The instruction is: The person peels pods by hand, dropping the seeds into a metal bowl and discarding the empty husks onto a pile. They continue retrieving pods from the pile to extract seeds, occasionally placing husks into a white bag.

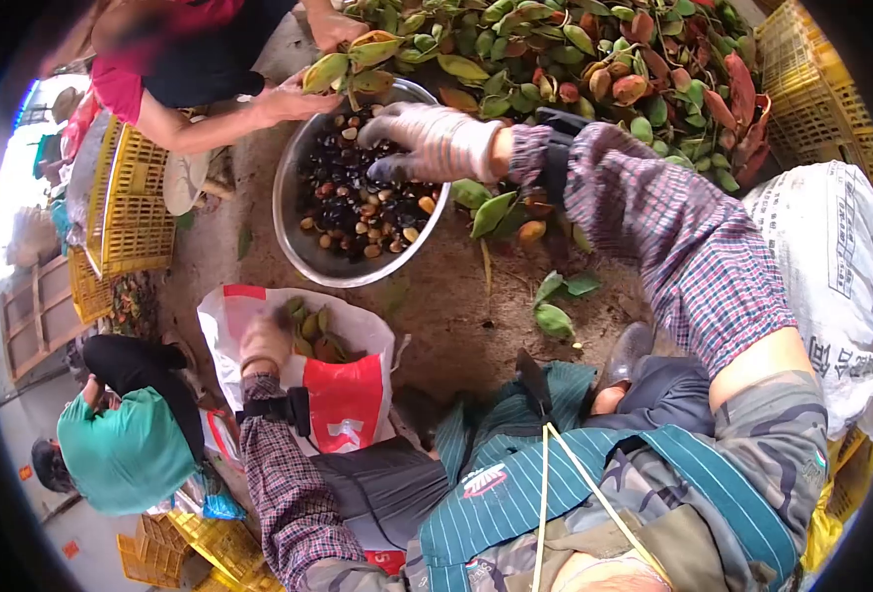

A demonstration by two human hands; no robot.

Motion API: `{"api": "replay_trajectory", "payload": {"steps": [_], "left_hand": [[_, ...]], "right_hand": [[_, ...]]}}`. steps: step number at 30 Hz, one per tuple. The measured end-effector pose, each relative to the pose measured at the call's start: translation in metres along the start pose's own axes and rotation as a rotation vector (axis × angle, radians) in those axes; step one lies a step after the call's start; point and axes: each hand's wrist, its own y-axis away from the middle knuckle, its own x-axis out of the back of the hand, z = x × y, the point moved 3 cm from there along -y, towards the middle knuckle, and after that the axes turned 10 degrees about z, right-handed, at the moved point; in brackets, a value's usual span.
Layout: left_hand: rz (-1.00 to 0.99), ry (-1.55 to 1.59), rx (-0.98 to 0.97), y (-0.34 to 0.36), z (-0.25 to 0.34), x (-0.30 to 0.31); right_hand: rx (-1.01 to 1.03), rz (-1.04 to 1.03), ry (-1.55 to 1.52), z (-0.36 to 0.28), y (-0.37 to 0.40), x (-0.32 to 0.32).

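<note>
My right hand point(427, 143), in a striped knit glove with dark fingers, reaches over a wide metal bowl point(303, 259). Its fingers are spread above the shiny black and brown seeds point(358, 212) inside. My left hand point(264, 345), also gloved, is at the mouth of a white and red plastic sack point(348, 395). Motion smears its fingers, so I cannot tell whether they grip anything. Beside that hand, several green-brown pods point(318, 331) lie inside the sack. Across the bowl, another person's hands point(303, 99) hold a cluster of split pods point(353, 71).
A large heap of green and red pods point(594, 69) lies beyond my right arm. Loose pods and leaves point(553, 318) are on the ground before me. Yellow crates point(141, 187) stand at the left, another crate point(801, 79) and a white sack point(821, 257) at the right. A person in green point(126, 449) sits at left.
</note>
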Motion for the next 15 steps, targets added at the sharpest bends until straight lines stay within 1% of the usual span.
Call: {"api": "replay_trajectory", "payload": {"steps": [1, 2, 3, 4, 5, 6, 8, 9, 10, 12, 13, 14, 15], "left_hand": [[-0.222, -0.123, 0.015, 0.004, 0.002, -0.025], [-0.242, -0.099, 0.01, 0.012, 0.014, -0.012], [-0.262, -0.075, 0.005, 0.023, 0.027, 0.0], [-0.281, -0.052, 0.002, 0.035, 0.043, 0.019], [-0.237, 0.071, -0.009, 0.037, 0.055, 0.038], [-0.107, 0.184, -0.065, 0.035, 0.066, 0.051], [0.153, 0.404, -0.177, 0.035, 0.085, 0.078], [0.25, 0.484, -0.273, 0.038, 0.1, 0.095], [0.35, 0.561, -0.371, 0.04, 0.117, 0.113], [0.457, 0.732, -0.536, 0.044, 0.144, 0.137], [0.5, 0.783, -0.591, 0.046, 0.156, 0.143], [0.523, 0.884, -0.631, 0.049, 0.168, 0.145], [0.534, 0.892, -0.676, 0.052, 0.179, 0.146]], "right_hand": [[-0.174, -0.176, -0.015, 0.006, 0.005, 0.009], [-0.349, -0.352, -0.033, 0.012, 0.013, 0.017], [-0.181, -0.422, 0.073, 0.029, 0.032, 0.012], [-0.179, -0.54, 0.186, 0.036, 0.048, 0.005], [-0.162, -0.662, 0.298, 0.043, 0.065, -0.002], [-0.317, -0.831, 0.418, 0.039, 0.08, -0.006], [-0.109, -0.814, 0.705, 0.068, 0.118, -0.042], [-0.098, -0.666, 0.665, 0.073, 0.126, -0.049], [-0.015, -0.698, 0.685, 0.073, 0.126, -0.049], [-0.089, -0.773, 0.484, 0.06, 0.121, -0.027], [-0.392, -0.762, 0.159, 0.054, 0.118, -0.011], [-0.467, -0.75, 0.004, 0.047, 0.112, -0.002], [-0.547, -0.737, -0.155, 0.039, 0.106, 0.008]]}}
